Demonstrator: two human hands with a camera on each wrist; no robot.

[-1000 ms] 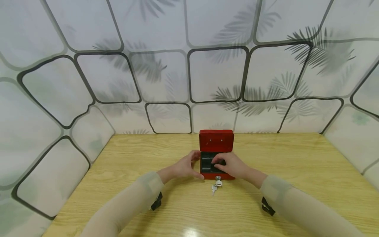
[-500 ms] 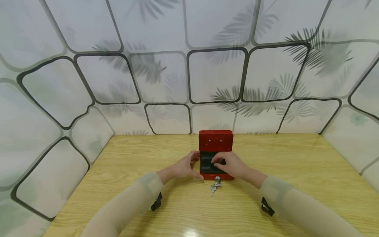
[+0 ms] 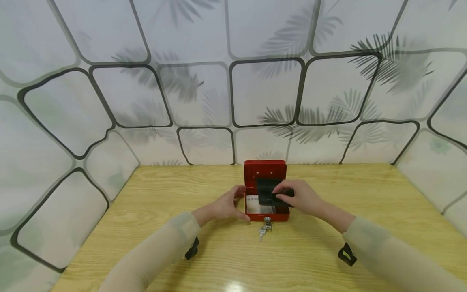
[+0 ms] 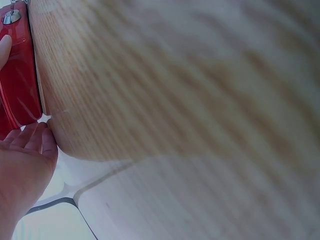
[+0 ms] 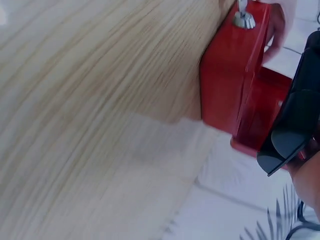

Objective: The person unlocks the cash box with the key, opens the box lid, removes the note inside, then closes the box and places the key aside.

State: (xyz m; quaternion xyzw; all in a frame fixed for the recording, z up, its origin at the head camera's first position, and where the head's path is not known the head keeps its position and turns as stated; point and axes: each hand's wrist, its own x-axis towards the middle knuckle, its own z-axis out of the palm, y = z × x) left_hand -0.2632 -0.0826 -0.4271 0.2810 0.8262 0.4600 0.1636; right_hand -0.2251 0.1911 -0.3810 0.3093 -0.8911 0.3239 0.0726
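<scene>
A red metal cash box stands on the table with its lid raised at the back. My left hand grips its left side, thumb at the front corner and fingers toward the back. In the right wrist view, a black coin tray with rounded compartments is tilted above the box. My right hand pinches this tray between thumb and fingers. Below the tray, whitish printed paper lies inside the box; the tray hides part of the interior. Keys hang from the lock at the front.
The wooden table extends to both sides and in front of the box. A patterned wall covering rises directly behind the table, close to the lid, and along both sides.
My right hand has lifted the coin tray up out of the box and moved slightly right, uncovering the paper inside. The left hand has stayed at the box's left side.
</scene>
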